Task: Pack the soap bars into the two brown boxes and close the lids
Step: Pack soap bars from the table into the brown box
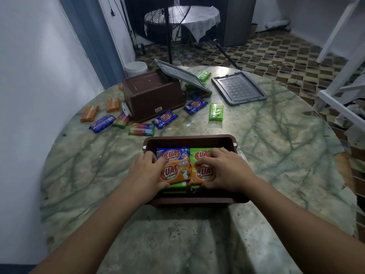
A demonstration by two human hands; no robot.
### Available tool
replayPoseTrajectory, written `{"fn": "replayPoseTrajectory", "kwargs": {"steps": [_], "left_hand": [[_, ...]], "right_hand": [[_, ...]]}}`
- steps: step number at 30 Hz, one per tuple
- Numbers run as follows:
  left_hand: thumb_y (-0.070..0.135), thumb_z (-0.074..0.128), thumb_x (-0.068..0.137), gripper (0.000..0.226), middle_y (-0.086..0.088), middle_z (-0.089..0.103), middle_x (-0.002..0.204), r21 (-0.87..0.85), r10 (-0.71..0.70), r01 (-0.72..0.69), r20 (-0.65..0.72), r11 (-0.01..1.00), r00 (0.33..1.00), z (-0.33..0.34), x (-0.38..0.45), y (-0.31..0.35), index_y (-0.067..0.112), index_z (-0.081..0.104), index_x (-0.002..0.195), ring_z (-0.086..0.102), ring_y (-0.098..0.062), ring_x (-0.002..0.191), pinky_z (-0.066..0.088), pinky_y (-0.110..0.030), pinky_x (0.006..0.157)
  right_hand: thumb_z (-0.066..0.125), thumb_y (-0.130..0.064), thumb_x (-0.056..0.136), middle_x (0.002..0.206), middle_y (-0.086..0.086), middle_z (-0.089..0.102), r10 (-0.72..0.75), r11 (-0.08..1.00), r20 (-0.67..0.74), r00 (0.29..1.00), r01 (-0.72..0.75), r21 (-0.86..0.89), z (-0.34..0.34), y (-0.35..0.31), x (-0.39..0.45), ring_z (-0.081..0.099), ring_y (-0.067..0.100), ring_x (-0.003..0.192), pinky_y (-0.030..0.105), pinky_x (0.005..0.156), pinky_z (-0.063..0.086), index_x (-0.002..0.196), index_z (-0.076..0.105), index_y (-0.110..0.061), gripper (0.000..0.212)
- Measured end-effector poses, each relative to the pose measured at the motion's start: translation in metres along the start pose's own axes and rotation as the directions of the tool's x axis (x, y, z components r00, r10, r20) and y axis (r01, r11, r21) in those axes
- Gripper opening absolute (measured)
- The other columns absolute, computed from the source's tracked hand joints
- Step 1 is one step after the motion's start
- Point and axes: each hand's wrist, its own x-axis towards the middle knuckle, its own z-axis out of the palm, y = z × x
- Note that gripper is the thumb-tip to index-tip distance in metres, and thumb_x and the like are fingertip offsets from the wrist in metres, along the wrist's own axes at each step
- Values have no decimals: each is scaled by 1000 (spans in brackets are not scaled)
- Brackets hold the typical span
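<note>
A brown box (pixel 189 138) stands open in front of me on the marble table. Inside lie a blue soap bar (pixel 172 153), a green soap bar (pixel 199 153) and more green ones underneath. My left hand (pixel 147 171) grips an orange soap bar (pixel 174 172) on the top layer. My right hand (pixel 225 169) grips a second orange soap bar (pixel 202 174) beside it. The second brown box (pixel 152 93) lies overturned at the back left, a grey lid (pixel 181 76) leaning on it. Another grey lid (pixel 239 88) lies flat at the back right.
Loose soap bars are scattered around the overturned box: orange ones (pixel 89 113) at the left, blue ones (pixel 165 119), rainbow-coloured ones (pixel 141 129) and green ones (pixel 216 112). A white bucket (pixel 136 68), a fan (pixel 167 14) and a white frame (pixel 339 91) stand beyond the table.
</note>
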Motion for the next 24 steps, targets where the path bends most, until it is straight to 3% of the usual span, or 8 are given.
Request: {"fn": "replayPoseTrajectory", "kwargs": {"steps": [2, 7, 13, 16, 24], "left_hand": [[65, 68, 81, 78, 3, 35, 134, 78, 47, -48, 22, 996, 999, 3, 5, 0, 36, 36, 146, 32, -19, 122, 34, -34, 104], [52, 72, 84, 75, 12, 41, 138, -80, 160, -157, 31, 984, 987, 15, 8, -1, 46, 36, 150, 33, -15, 124, 30, -34, 106], [47, 75, 83, 73, 10, 35, 144, -94, 179, -180, -19, 979, 984, 22, 10, -4, 47, 42, 148, 30, -15, 131, 28, -38, 110], [50, 78, 81, 74, 13, 40, 138, -108, 200, -201, -19, 974, 980, 21, 12, -2, 46, 44, 147, 35, -13, 127, 30, -37, 109], [45, 76, 85, 67, 11, 41, 137, -95, 200, -204, -50, 974, 979, 21, 12, 2, 45, 47, 146, 33, -14, 126, 26, -31, 99]], "right_hand": [[69, -76, 72, 125, -11, 52, -2, 1000, -3, 1000, 2, -4, 0, 0, 0, 47, 13, 115, 29, 83, 35, 141, 49, -51, 76], [70, -75, 72, 126, -11, 52, -6, 1000, -2, 1000, 6, -7, 0, 0, 0, 47, 13, 116, 29, 83, 33, 141, 49, -51, 76], [71, -76, 72, 129, -10, 51, -16, 1000, -8, 1000, 16, -8, 1, 0, 0, 46, 14, 120, 31, 88, 38, 142, 48, -50, 78], [74, -77, 67, 131, -10, 49, -19, 1000, 0, 1000, 19, -19, 2, 0, 0, 44, 14, 122, 33, 94, 40, 142, 46, -50, 85], [75, -68, 75, 140, -8, 47, -34, 997, 8, 999, 34, -64, 2, -2, 2, 43, 17, 126, 35, 99, 40, 145, 41, -48, 81]]}}
